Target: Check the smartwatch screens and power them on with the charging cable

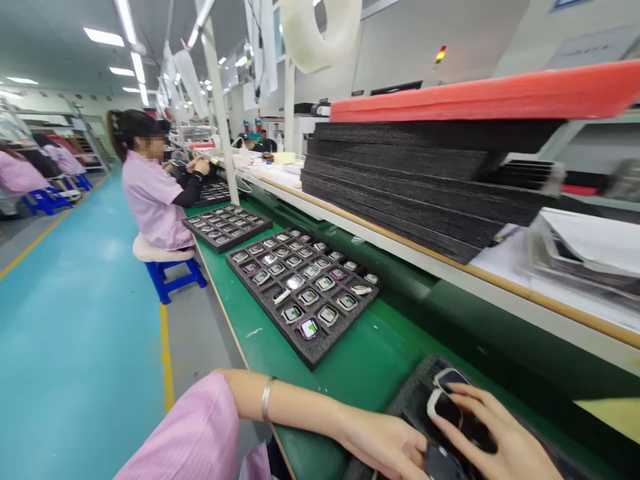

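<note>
At the lower right my right hand (pixel 505 433) has its thumb and fingers closed around a smartwatch case with a white rim (pixel 440 407). Another pale-rimmed watch case (pixel 453 378) lies right behind it, over a black foam tray (pixel 410 393). My left hand (pixel 390 443), with a silver bangle (pixel 267 399) on its wrist, is curled low over the same tray. Its fingertips grip a dark, rounded piece like a watch case (pixel 443 461), partly cut off by the bottom edge. The hands are close together and slightly blurred.
Ahead on the green bench (pixel 255 330) is a foam tray (pixel 315 357) of lit watches, with a second tray (pixel 220 243) beyond it. Black foam sheets (pixel 395 180) are stacked on the right shelf under a red sheet (pixel 475 93). A co-worker (pixel 153 193) sits farther along.
</note>
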`<state>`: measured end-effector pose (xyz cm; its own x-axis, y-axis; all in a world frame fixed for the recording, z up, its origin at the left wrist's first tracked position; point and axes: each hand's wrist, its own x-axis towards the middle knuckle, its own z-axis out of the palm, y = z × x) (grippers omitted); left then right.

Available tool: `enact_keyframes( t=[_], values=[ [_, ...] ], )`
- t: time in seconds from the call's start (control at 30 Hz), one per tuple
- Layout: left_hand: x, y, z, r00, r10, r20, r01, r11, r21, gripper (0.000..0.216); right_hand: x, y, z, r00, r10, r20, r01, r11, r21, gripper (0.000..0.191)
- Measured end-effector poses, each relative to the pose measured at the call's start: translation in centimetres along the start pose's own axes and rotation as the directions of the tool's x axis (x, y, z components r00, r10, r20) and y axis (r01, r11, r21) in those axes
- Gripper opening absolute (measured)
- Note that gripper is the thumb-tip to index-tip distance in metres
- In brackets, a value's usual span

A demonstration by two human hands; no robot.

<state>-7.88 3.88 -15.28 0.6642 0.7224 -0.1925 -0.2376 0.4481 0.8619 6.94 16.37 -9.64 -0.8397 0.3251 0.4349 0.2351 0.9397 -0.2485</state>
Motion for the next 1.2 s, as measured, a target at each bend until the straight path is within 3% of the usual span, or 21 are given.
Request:
enact_keyframes(
  t=[0.1, 0.2, 0.33, 0.57, 0.8, 0.97, 1.2],
  values=[
    [-1.9, 0.5, 2.2, 0.984, 0.134, -0.120, -0.140, 0.989, -0.046, 0.048, -1.4, -2.8, -2.1, 0.994, 0.112, -0.016, -0.109, 0.987, 0.122, 0.039],
    [-3.1, 0.7, 3.6, 0.955, 0.209, -0.213, -0.215, 0.976, -0.008, 0.046, -3.0, -6.3, -3.2, 0.993, 0.070, 0.098, -0.081, 0.989, 0.123, 0.031],
    [-3.4, 0.6, 4.4, 0.953, 0.213, -0.216, -0.218, 0.976, 0.002, 0.048, -4.3, -9.0, -2.7, 0.986, 0.023, 0.165, -0.034, 0.998, 0.060, 0.031],
    [-3.6, 1.0, 5.7, 0.932, 0.206, -0.298, -0.209, 0.978, 0.023, 0.039, -5.4, -8.2, -2.8, 0.988, 0.023, 0.155, -0.042, 0.992, 0.123, 0.038],
    [-3.6, 1.3, 5.9, 0.940, 0.147, -0.308, -0.161, 0.987, -0.020, 0.048, -5.8, -7.9, -3.5, 0.988, 0.012, 0.151, -0.034, 0.989, 0.144, 0.038],
    [-3.5, 0.9, 5.7, 0.916, 0.150, -0.371, -0.139, 0.989, 0.058, 0.041, -5.6, -8.3, -2.7, 0.986, -0.058, 0.159, 0.049, 0.997, 0.061, 0.039],
    [-3.5, 0.4, 5.8, 0.904, 0.176, -0.389, -0.133, 0.982, 0.135, 0.036, -5.7, -8.7, -2.3, 0.984, -0.030, 0.176, 0.012, 0.995, 0.099, 0.039]
  ],
)
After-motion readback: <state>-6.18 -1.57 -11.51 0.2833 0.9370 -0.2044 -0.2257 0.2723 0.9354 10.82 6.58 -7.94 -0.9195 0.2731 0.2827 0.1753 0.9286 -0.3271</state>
